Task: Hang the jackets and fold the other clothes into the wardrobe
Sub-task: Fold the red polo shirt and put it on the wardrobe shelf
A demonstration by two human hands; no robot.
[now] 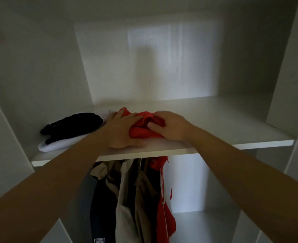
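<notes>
A folded red garment lies on the white wardrobe shelf, near its front edge. My left hand rests against the garment's left side, fingers spread along it. My right hand grips its right side, thumb curled into the cloth. To the left on the same shelf lies a folded black garment on top of a folded white one. Below the shelf hang several jackets: dark, beige and red.
The wardrobe's side walls and back panel enclose the shelf. The right half of the shelf is bare. A lower white shelf shows to the right of the hanging jackets.
</notes>
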